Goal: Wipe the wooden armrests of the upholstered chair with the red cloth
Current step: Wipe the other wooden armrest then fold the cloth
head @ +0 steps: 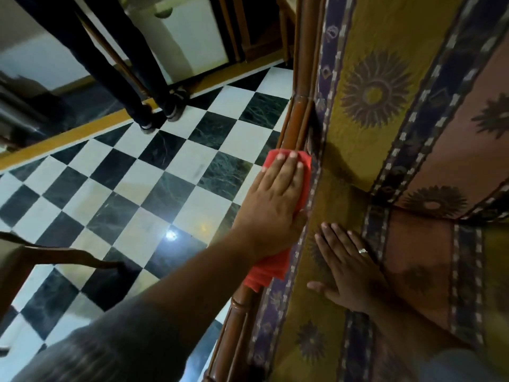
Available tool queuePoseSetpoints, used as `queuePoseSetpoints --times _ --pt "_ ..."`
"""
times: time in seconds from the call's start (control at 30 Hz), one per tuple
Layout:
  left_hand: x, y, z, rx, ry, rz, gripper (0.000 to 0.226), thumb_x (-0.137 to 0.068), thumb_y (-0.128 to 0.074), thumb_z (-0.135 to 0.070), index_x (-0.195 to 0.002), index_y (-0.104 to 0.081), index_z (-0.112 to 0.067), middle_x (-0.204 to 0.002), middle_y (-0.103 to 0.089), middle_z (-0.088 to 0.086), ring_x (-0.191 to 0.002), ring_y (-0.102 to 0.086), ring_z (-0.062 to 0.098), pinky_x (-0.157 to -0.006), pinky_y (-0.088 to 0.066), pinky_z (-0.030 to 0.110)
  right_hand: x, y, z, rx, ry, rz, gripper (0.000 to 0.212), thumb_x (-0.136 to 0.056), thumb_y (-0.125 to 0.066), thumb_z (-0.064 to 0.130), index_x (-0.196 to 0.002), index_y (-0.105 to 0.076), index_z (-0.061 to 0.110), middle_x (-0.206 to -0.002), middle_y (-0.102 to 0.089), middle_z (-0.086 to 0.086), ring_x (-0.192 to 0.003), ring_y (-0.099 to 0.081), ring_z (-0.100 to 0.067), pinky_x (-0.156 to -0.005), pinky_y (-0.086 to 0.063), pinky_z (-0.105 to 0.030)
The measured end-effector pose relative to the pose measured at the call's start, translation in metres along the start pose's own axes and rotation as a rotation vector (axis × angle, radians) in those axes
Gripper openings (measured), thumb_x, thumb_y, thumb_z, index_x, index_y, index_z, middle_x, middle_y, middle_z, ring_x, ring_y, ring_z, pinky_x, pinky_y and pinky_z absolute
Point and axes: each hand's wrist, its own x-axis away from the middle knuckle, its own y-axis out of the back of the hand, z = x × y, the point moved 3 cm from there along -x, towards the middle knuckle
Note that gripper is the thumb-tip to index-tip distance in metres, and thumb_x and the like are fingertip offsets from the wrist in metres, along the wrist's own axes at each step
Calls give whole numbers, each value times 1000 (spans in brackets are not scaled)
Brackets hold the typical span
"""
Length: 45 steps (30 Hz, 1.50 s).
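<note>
Your left hand presses the red cloth flat onto the brown wooden armrest; its loose tail could slip off.

Red cloth draped over wooden armrest, bunched at near end, flat at far end. Armrest: glossy reddish-brown ribbed rail along edge of upholstered chair. Chair fabric mustard, sun motifs, blue patterned stripes.

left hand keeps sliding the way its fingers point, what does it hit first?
Nothing obvious. The left hand, flat on the red cloth, points along the wooden armrest; bare rail runs ahead. A ringed joint is the only bump, as far as visible.
</note>
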Motion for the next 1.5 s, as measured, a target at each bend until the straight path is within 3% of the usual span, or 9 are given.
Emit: queuePoseSetpoints --times 0.33,0.7,0.8,0.9,0.97,1.07,1.13,1.2,1.5 --pt "1 1 -3 -7 39 -29 83 -99 -39 -52 -157 5 -13 -167 7 10 -153 12 26 -117 11 37 8 2 35 47 -151 1 98 -85 -24 72 -158 -16 8 -167 -9 -16 -155 -7 -34 -125 -12 -52" --pt "147 -24 -21 156 16 -48 83 -100 -41 -53 -158 0 -10 -167 5 11 -153 13 26 -125 5 40 102 -23 91 25 -70 11 92 -89 -33 69 -156 -27 7 -167 -16 -16 -155 -15 -32 -123 -18 -52" --pt "151 -29 -24 130 52 -90 82 -101 -37 -56 -158 -2 -9 -167 4 11 -153 12 26 -126 3 42 104 -24 97 -46 -122 85 92 -88 -27 71 -158 -21 12 -168 -8 -11 -156 -7 -28 -125 -7 -48" --pt "170 -23 -29 225 55 -43 82 -101 -33 -58 -158 4 -13 -166 11 9 -152 16 23 -126 -1 47 93 -3 114 -466 -393 161 81 -95 -23 68 -160 -14 20 -169 -1 -4 -156 -1 -23 -126 -3 -45" --pt "179 -12 -27 410 175 -36 79 -99 -31 -60 -158 2 -18 -167 2 8 -153 1 23 -123 -9 44 80 25 136 -1031 -649 116 68 -100 -33 60 -154 -31 20 -161 -32 -6 -148 -31 -27 -120 -27 -45" --pt "189 1 -3 597 588 -31 59 -102 -38 -53 -139 -46 -8 -141 -54 19 -127 -52 31 -96 -35 32 67 69 169 -1497 -805 -103 67 -92 -38 73 -138 -50 26 -127 -55 8 -121 -54 -18 -91 -48 -34" --pt "200 -2 11 645 765 90 46 -101 -45 -49 -89 -66 -9 -93 -68 16 -93 -65 33 -75 -41 30 61 95 186 -1457 -843 -59 66 -92 -47 69 -134 -53 18 -125 -61 0 -116 -59 -24 -91 -53 -39" --pt "209 -4 15 793 812 87 41 -99 -54 -42 -72 -63 -13 -73 -63 5 -74 -62 26 -66 -43 32 55 103 195 -1413 -886 -23 57 -94 -57 53 -130 -57 9 -127 -64 -10 -113 -62 -29 -97 -53 -45" --pt "221 15 -26 953 560 -134 16 -100 -55 -31 -99 -64 -18 -85 -61 -7 -78 -56 4 -71 -47 28 102 146 184 -1201 -865 -370 43 -100 -54 40 -136 -53 15 -134 -60 -9 -121 -56 -25 -102 -43 -37"
